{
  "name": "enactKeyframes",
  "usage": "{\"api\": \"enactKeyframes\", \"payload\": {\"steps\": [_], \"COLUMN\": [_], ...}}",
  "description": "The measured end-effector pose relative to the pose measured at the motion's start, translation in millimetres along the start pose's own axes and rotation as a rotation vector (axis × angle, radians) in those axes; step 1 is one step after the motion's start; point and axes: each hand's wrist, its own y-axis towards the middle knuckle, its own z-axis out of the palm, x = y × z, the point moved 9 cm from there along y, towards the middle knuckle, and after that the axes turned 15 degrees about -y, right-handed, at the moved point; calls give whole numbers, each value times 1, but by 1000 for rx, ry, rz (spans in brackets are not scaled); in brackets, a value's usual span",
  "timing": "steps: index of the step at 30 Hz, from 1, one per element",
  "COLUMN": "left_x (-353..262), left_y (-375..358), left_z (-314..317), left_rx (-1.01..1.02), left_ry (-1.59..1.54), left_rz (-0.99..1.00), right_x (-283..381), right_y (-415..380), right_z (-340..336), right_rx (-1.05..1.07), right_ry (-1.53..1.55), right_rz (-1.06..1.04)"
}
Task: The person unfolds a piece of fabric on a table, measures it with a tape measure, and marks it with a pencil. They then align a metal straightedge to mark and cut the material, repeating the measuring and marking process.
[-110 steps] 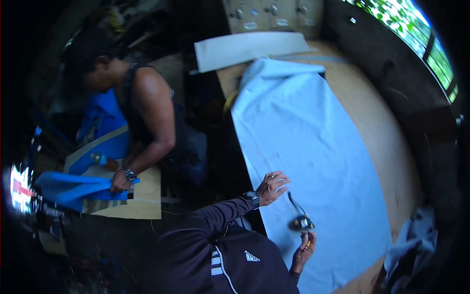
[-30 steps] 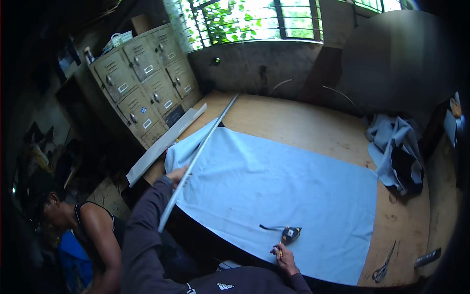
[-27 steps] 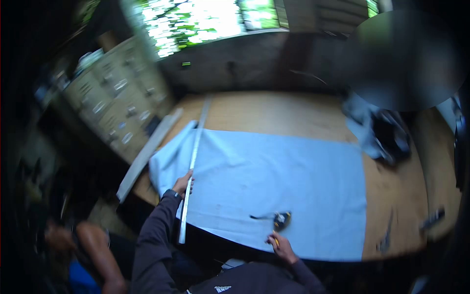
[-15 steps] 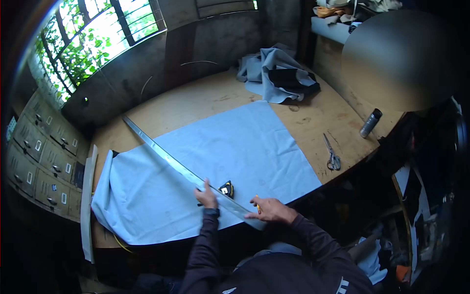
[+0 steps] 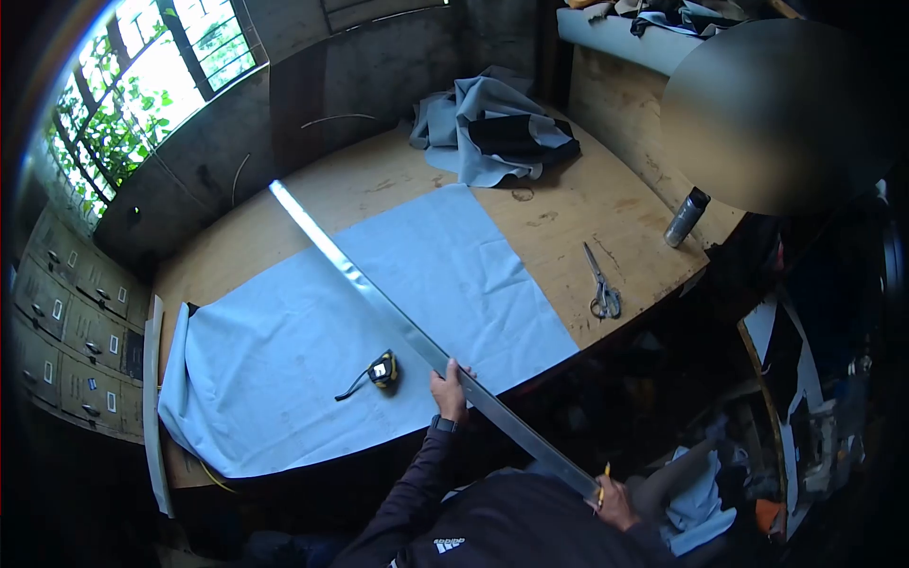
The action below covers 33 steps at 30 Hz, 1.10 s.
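A long metal straightedge [image 5: 379,305] runs diagonally over the light blue sheet [image 5: 284,379], its near end beyond the table's front edge. My left hand [image 5: 450,391] is closed round its middle part, near the sheet's front edge. At the near end, my right hand [image 5: 614,502] is closed on the straightedge and also holds a yellow pencil [image 5: 603,485] upright. A black and yellow tape measure [image 5: 383,370] lies on the sheet, left of my left hand, with a dark strap beside it.
Scissors [image 5: 602,284] and a dark cylindrical can [image 5: 686,218] are on the right of the wooden table [image 5: 549,218]. Crumpled grey fabric [image 5: 483,133] lies at the back. A pale strip [image 5: 152,407] lines the left edge; metal lockers [image 5: 76,331] stand beyond it.
Both hands have moved right and nearer my body, drawing the straightedge off the sheet's left part. The tape measure now shows fully, clear of the straightedge. The view has shifted.
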Motion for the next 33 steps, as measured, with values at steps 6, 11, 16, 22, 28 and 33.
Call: {"api": "enactKeyframes", "payload": {"steps": [6,11,16,22,28,33], "left_x": [142,183,177,194,234,212], "left_y": [-101,-111,-51,44,209,162], "left_z": [89,114,150,217,255,242], "left_rx": [376,329,410,527,488,740], "left_ry": [75,232,509,388,640,435], "left_rz": [-589,-787,-531,-243,-41,-20], "right_x": [-33,-94,-135,-109,-64,-74], "right_y": [52,19,-36,36,152,122], "right_z": [-44,-28,-32,-47,-54,-55], "right_rx": [-150,11,199,-190,-205,-116], "right_ry": [-85,-68,-22,20,146,87], "right_rz": [102,259,371,459,410,414]}}
